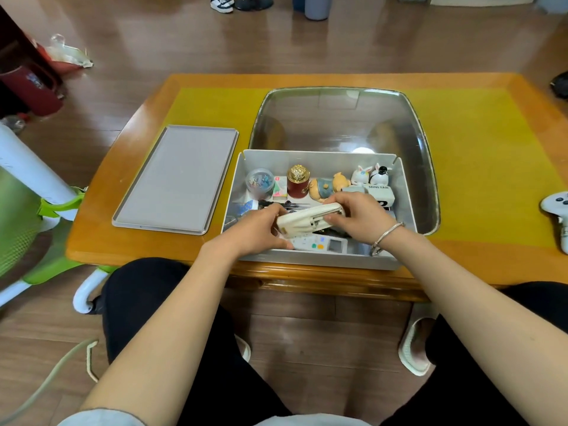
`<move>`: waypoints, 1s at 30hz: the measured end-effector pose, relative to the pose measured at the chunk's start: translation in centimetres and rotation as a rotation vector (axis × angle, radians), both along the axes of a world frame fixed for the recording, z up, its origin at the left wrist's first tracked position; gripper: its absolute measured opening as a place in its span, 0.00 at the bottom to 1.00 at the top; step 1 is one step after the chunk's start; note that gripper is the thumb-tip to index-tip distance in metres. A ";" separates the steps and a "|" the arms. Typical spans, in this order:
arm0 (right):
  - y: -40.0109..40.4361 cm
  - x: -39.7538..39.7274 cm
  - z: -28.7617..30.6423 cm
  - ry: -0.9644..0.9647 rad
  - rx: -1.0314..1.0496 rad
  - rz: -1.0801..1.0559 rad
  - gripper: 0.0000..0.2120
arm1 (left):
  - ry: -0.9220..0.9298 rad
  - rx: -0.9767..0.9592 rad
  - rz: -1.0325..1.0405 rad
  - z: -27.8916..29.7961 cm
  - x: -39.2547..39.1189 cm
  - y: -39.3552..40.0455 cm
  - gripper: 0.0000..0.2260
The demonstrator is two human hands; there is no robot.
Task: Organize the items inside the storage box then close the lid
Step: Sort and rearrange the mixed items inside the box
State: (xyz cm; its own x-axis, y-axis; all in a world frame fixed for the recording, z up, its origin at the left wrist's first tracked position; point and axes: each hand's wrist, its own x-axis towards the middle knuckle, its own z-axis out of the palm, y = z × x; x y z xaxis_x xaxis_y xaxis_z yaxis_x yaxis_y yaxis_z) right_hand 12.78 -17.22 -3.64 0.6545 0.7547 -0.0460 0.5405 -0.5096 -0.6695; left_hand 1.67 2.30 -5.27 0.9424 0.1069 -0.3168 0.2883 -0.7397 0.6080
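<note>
An open grey storage box (316, 259) stands at the table's near edge. Its grey lid (178, 179) lies flat on the table to the left. My left hand (261, 227) and my right hand (358, 215) both grip a cream-white oblong device (304, 221) tilted over the box's front half. Under it lies a white remote control (319, 244). Along the box's back wall stand a clear tub of clips (259, 182), a small red jar with a gold top (297, 182), a piglet figurine (327, 187), two rabbit figures (370, 175) and a white mini fan box (381, 195).
A clear plastic tub (341, 118) sits behind the box on the yellow table mat (479, 142). A white game controller (558, 207) lies at the table's right edge. A green and white chair (30, 210) stands left of the table. My knees are under the near edge.
</note>
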 end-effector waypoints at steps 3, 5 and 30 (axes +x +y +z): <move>-0.8 0.8 0.3 0.026 0.074 -0.094 0.04 | 0.039 0.021 -0.022 0.0 0.1 0.2 0.21; -2.0 1.5 0.6 0.027 0.160 -0.182 0.03 | 0.082 0.029 -0.052 0.2 0.3 0.2 0.23; -5.9 2.0 0.4 -0.453 -0.210 -0.188 0.20 | -0.174 0.227 0.025 3.6 1.2 2.2 0.24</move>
State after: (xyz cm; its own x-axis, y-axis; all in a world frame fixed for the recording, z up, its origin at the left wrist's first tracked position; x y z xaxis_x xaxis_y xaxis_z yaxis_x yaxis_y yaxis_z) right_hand 14.76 -23.12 -3.28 0.7670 0.6272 0.1355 0.6382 -0.7234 -0.2635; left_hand 2.92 4.50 -1.65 0.9767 0.1803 -0.1162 0.2140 -0.8567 0.4693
